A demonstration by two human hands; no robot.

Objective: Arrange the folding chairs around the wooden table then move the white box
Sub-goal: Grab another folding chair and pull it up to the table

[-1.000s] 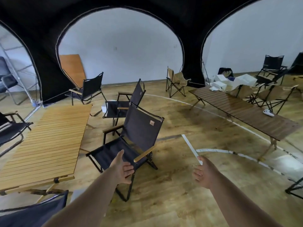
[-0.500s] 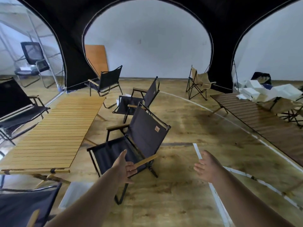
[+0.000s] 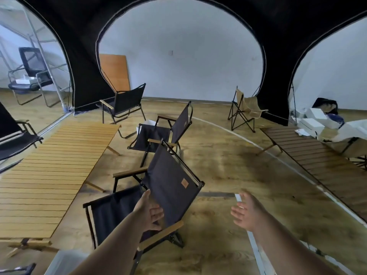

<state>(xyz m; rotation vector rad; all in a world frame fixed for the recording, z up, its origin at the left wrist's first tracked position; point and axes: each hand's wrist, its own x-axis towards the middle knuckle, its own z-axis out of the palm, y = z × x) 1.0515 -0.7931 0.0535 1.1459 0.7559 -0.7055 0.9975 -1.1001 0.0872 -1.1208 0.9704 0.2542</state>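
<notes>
A black folding chair (image 3: 168, 183) with wooden armrests stands right in front of me, beside the light slatted wooden table (image 3: 53, 165) at left. My left hand (image 3: 149, 212) hovers open over its seat, close to the near armrest, holding nothing. My right hand (image 3: 245, 213) is open in the air to the right of the chair, apart from it. A second black chair (image 3: 178, 126) stands behind it, and a third (image 3: 127, 102) at the table's far end. White boxes (image 3: 313, 120) are piled at the far right.
A dark slatted table (image 3: 317, 155) runs along the right. A beige folding chair (image 3: 246, 108) stands by the tent wall. More black chairs sit at the left edge (image 3: 14, 139) and bottom left. A white sheet (image 3: 65, 262) lies on the floor near my feet.
The view has swung left and closer to the nearest chair. Both hands stay open and have risen slightly towards the chair; nothing was grasped.
</notes>
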